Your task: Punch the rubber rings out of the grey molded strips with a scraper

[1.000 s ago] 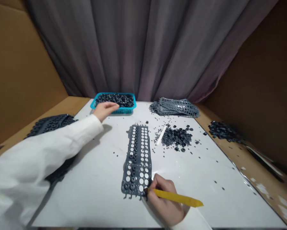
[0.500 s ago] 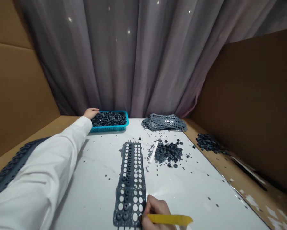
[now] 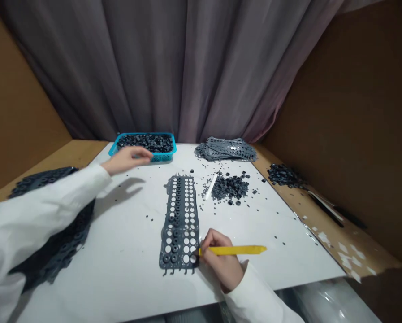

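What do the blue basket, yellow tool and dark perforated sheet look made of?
Blue basket: probably smooth plastic, evenly coloured, openwork sides. Yellow tool: perhaps matte plastic, unclear. Dark perforated sheet: likely rubber or soft plastic, faint sheen, wavy edge.

The head camera is looking forward and down from the near side — facing the far curtain (image 3: 147, 67), sitting close above the surface (image 3: 127, 242).

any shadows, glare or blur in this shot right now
Head view: the left hand looks slightly blurred and throws a soft shadow on the white tabletop; head view: small bright glints sit on the clear plastic at lower right; head view: the right-hand cardboard wall is dim, and the edges look stretched, as with a wide lens.
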### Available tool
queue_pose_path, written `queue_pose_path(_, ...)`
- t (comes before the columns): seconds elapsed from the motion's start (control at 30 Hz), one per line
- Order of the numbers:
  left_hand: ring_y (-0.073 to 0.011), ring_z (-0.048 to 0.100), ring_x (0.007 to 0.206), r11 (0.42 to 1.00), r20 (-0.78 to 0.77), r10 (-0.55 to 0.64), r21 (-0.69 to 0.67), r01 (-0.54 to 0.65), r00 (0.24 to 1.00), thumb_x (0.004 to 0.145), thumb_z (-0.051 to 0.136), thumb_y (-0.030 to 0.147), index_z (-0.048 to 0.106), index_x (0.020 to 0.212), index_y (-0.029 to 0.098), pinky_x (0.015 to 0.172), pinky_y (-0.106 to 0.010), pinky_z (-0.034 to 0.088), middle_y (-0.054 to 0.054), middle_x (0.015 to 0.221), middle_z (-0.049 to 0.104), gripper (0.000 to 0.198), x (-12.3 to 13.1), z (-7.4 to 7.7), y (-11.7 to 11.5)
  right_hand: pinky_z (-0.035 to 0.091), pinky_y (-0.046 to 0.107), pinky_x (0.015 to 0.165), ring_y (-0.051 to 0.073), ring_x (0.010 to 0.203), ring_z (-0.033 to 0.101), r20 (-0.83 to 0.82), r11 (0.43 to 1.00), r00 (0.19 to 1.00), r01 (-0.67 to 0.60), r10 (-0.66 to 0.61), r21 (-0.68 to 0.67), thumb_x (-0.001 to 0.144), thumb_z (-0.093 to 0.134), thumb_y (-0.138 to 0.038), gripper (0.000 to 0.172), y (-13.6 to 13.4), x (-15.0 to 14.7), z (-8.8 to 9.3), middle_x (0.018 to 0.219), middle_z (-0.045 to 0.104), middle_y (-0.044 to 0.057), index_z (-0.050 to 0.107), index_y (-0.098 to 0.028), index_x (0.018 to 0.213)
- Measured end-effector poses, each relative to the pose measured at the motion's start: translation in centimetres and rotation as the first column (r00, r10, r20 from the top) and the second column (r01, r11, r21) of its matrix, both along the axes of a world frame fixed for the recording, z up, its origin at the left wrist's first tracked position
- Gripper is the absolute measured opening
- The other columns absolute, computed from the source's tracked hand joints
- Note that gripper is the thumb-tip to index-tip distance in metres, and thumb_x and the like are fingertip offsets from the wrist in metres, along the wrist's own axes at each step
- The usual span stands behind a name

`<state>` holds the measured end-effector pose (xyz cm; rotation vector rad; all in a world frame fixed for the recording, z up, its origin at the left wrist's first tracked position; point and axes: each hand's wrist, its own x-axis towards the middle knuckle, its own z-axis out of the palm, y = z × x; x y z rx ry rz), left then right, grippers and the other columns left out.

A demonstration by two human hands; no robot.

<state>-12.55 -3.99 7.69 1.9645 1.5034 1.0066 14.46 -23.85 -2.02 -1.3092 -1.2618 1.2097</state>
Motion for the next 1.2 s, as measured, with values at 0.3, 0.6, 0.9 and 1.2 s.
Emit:
queue_pose_path(0.3, -0.0178, 0.054, 0.082, 0.703, -0.187, -0.709, -0.126, 0.700, 0.679, 0.073, 0.064, 0.022, 0.061, 0.093, 0.018, 0.072, -0.029, 0.044, -0.004, 0.084, 0.061, 0.021, 5.5, -7.4, -15.5, 0.030, 0.019, 0.044, 0.008, 0.045, 0.040, 0.055, 0.999, 0.998, -0.043, 0.043, 0.014, 0.062, 0.053, -0.015, 0.010, 0.1, -2.1, 0.6, 0.048, 0.045, -0.006, 0.045, -0.018, 0.058)
queue_pose_path(0.6, -0.0182, 0.055, 0.082, 0.771, -0.328, -0.623, -0.105, 0.628, 0.710, 0.082, 0.054, 0.021, 0.064, 0.095, 0.019, 0.073, -0.030, 0.044, -0.005, 0.085, 0.061, 0.016, 5.8, -8.1, -16.9, 0.032, 0.020, 0.047, 0.008, 0.047, 0.042, 0.264, 0.997, 0.964, -0.051, 0.034, 0.056, 0.068, 0.053, -0.017, 0.010, -2.2, -3.1, 0.5, 0.051, 0.047, -0.005, 0.047, -0.018, 0.060)
queue_pose_path(0.9, -0.0189, 0.053, 0.069, 0.723, -0.696, -0.502, -0.012, 0.691, 0.513, 0.085, 0.052, 0.019, 0.064, 0.083, 0.018, 0.061, -0.033, 0.037, -0.004, 0.074, 0.060, 0.012, 7.1, -6.5, -17.4, 0.029, 0.021, 0.047, 0.008, 0.045, 0.037, 0.366, 0.994, 0.930, -0.017, -0.024, 0.107, 0.067, 0.051, -0.016, 0.014, -2.4, -3.7, 0.7, 0.047, 0.039, -0.006, 0.041, -0.020, 0.057)
queue_pose_path(1.2, -0.0190, 0.050, 0.065, 0.641, -0.707, -0.498, 0.092, 0.762, 0.503, 0.087, 0.041, 0.010, 0.057, 0.071, 0.015, 0.058, -0.033, 0.036, -0.006, 0.067, 0.057, 0.023, 7.3, -7.3, -17.2, 0.029, 0.021, 0.046, 0.009, 0.044, 0.035, 0.443, 0.994, 0.893, 0.032, -0.077, 0.109, 0.065, 0.049, -0.016, 0.016, -2.5, -4.1, 1.2, 0.046, 0.037, -0.006, 0.037, -0.021, 0.056)
